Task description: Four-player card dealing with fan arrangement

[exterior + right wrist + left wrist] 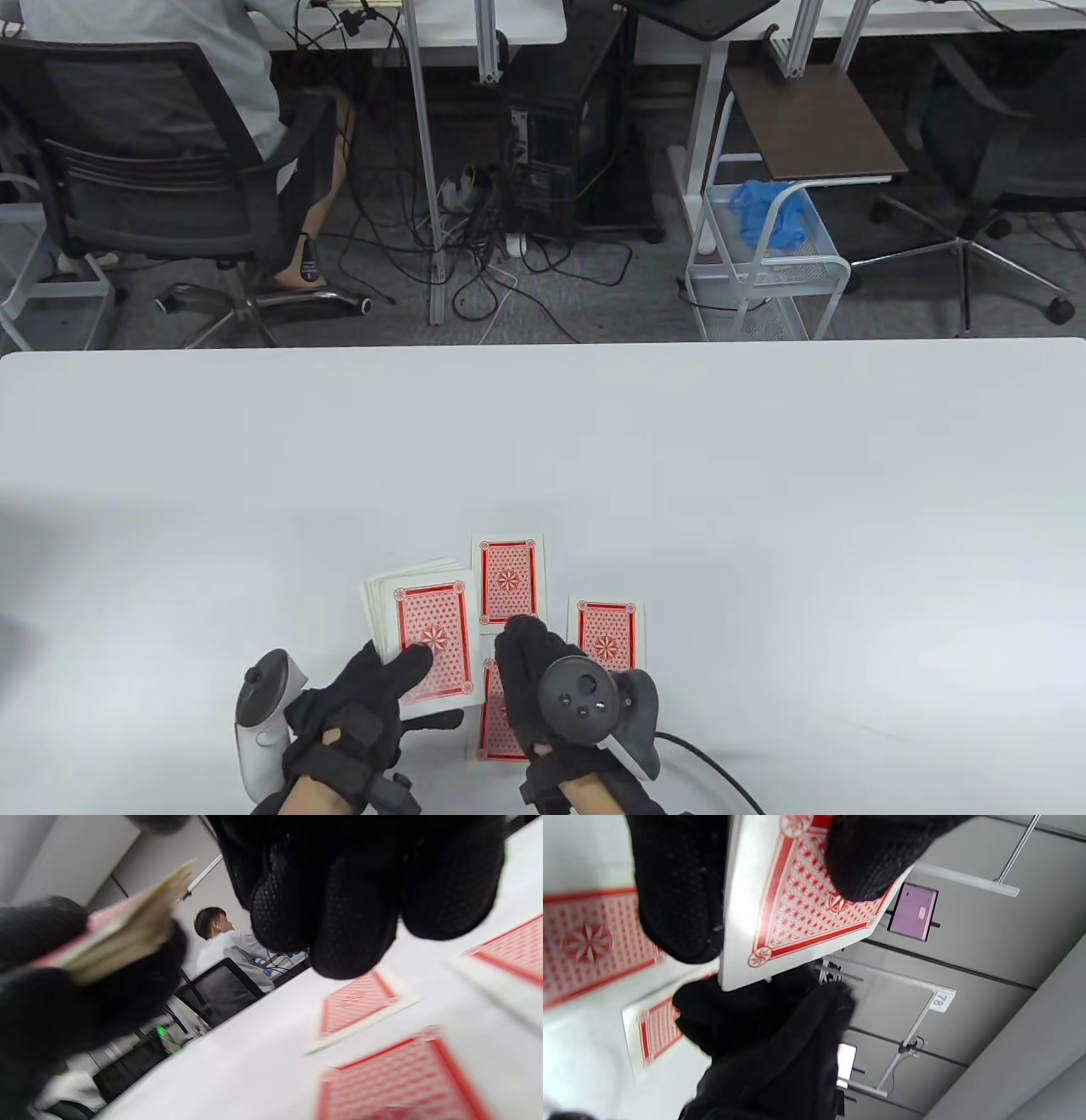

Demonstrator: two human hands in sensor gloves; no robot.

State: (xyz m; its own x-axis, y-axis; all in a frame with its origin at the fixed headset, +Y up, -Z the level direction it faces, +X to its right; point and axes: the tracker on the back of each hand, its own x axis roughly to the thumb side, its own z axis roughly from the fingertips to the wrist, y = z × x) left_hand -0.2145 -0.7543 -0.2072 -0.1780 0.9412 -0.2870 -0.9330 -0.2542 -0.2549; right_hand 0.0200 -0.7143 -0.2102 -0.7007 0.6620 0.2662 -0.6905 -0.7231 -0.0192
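Cards with red patterned backs are the whole matter: the left hand (361,717) grips the deck (424,632) face down just above the near middle of the white table (543,441), thumb pressed on the top card and fingers curled beneath. Three single cards lie face down on the table close by: a far card (507,581) just right of the deck, a right card (611,632) a little apart, and a near card (492,722) partly under the right hand (543,688). That hand hovers over the near card with fingers bunched and curled downward, holding nothing that I can see.
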